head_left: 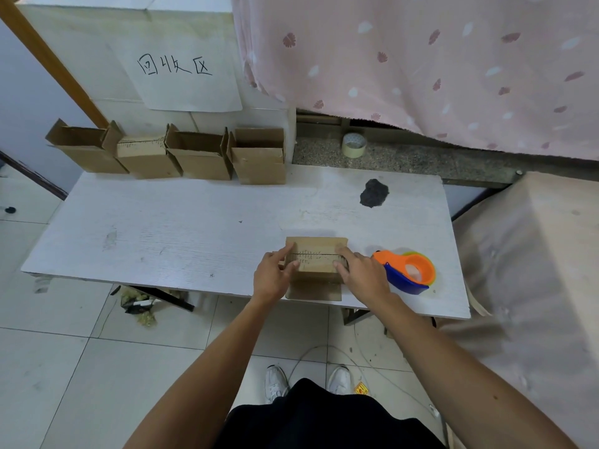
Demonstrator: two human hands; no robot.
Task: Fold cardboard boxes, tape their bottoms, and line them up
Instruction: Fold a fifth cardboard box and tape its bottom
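Pressing the two bottom flaps shut is the step in hand, and the head view, the only one you have, shows the small brown cardboard box (316,259) standing bottom-up near the front edge of the white wood-grain table (162,228), with its seam running left to right between your hands. Your left hand (274,273) lies on the left end of the box and your right hand (363,275) on the right end; both bear down with their fingers on the flaps and neither wraps round anything. A loose flap of the box's open end splays toward you over the table edge, so the box probably sits less squarely than it looks. Before you tape, make the flap edges meet flush along the seam, with no gap and no overlap. I cannot tell whether any fresh tape is on it; only hatched marks show along the seam. The orange and blue plastic tape dispenser (406,270) lies just beside your right hand, so that hand would be the natural one to fetch it while the left pins both flaps from the middle. Run the strip along the whole seam and down over both ends. Four open brown cardboard boxes (171,153) stand lined up at the back edge, well apart from this one
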